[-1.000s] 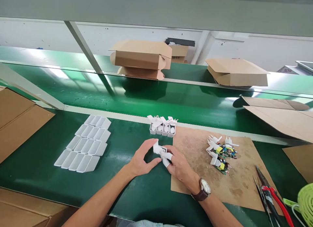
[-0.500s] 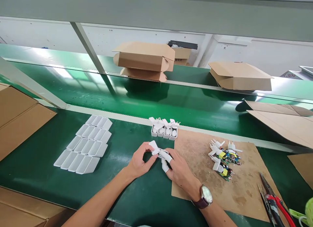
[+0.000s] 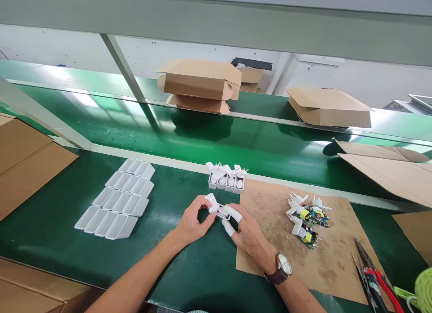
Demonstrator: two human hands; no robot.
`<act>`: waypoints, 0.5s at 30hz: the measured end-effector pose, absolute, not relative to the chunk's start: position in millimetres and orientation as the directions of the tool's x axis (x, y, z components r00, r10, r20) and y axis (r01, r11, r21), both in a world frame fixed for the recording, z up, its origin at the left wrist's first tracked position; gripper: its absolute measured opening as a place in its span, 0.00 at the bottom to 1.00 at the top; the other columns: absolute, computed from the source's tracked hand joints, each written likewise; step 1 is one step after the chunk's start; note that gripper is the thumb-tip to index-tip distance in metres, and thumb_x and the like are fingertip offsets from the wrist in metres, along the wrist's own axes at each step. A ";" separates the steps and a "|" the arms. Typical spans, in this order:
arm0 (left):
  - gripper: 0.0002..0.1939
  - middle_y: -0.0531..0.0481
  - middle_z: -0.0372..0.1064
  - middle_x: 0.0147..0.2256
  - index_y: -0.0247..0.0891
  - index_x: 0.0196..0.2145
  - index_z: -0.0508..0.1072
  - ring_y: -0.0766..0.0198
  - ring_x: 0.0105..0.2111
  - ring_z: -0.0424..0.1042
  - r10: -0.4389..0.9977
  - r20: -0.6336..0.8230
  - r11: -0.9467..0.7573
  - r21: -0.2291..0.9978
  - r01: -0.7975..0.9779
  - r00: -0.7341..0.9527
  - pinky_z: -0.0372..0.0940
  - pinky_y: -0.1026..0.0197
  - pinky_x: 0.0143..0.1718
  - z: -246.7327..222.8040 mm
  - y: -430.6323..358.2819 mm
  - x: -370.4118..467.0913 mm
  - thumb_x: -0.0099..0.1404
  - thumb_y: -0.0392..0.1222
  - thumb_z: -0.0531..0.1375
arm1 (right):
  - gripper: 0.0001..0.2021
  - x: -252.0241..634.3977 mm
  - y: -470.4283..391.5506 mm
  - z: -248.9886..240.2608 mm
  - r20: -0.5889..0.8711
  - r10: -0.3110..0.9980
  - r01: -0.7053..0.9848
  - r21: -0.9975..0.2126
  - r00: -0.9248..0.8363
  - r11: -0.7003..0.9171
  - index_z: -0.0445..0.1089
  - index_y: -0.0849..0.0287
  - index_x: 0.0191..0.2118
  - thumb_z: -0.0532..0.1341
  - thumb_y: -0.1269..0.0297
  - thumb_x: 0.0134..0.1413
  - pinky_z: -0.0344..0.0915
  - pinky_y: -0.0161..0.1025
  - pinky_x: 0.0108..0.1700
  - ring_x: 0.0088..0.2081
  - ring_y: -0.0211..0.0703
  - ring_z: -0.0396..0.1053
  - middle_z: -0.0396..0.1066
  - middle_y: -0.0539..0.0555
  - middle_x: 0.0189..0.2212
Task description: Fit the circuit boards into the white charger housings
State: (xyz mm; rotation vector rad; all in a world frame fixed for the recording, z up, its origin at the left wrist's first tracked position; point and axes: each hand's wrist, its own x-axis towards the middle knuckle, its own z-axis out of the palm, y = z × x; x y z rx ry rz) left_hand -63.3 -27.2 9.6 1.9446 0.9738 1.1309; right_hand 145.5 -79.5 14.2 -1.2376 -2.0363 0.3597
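My left hand (image 3: pixel 195 221) pinches a small white plastic piece (image 3: pixel 212 202) between thumb and fingers. Joined to or touching it is a white casing (image 3: pixel 223 212), whose right end lies between the thumb and fingers of my right hand (image 3: pixel 251 232). White covers sheathe two fingertips of that hand. Just beyond both hands stands a row of white cases (image 3: pixel 226 181) with white plug parts on top. At the left lie several rows of open white cases (image 3: pixel 116 200). Circuit boards with white plugs (image 3: pixel 307 218) rest on the brown sheet (image 3: pixel 334 259) at the right.
Red-handled pliers (image 3: pixel 374 270) and tweezers (image 3: pixel 362 279) lie at the right. Cardboard boxes (image 3: pixel 200 83) sit on the back ledge, with more cardboard (image 3: pixel 33 164) at the left. A green roll (image 3: pixel 423 288) is at the lower right edge.
My right thumb and fingers have shifted around the casing, uncovering more of it. My left hand keeps its pinch. The view has moved slightly.
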 end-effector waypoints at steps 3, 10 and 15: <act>0.04 0.51 0.72 0.37 0.42 0.42 0.69 0.63 0.35 0.75 0.858 0.382 -0.481 0.833 0.273 0.344 0.74 0.59 0.39 8.1 -27.0 -63.4 0.70 0.41 0.60 | 0.19 145.7 -80.3 11.2 0.447 0.847 0.651 -0.558 -0.287 0.515 0.64 0.51 0.62 0.56 0.70 0.68 0.81 0.46 0.42 0.45 0.51 0.79 0.75 0.60 0.50; 0.29 0.45 0.75 0.46 0.42 0.56 0.65 0.55 0.43 0.78 0.844 0.373 -0.489 0.830 0.269 0.385 0.76 0.50 0.47 0.8 -31.0 -66.5 0.62 0.52 0.70 | 0.17 140.5 -78.3 -0.4 0.396 0.912 0.476 -0.785 -0.108 0.397 0.68 0.51 0.59 0.58 0.67 0.66 0.80 0.50 0.50 0.50 0.52 0.78 0.76 0.60 0.52; 0.38 0.39 0.72 0.53 0.44 0.63 0.61 0.48 0.51 0.76 0.710 0.537 -0.676 0.700 0.229 0.456 0.74 0.45 0.52 8.8 -38.8 -62.3 0.61 0.49 0.72 | 0.16 137.6 -77.6 3.8 0.042 0.985 -0.015 -0.999 -0.170 0.040 0.72 0.54 0.55 0.53 0.57 0.71 0.81 0.49 0.40 0.39 0.52 0.82 0.81 0.57 0.41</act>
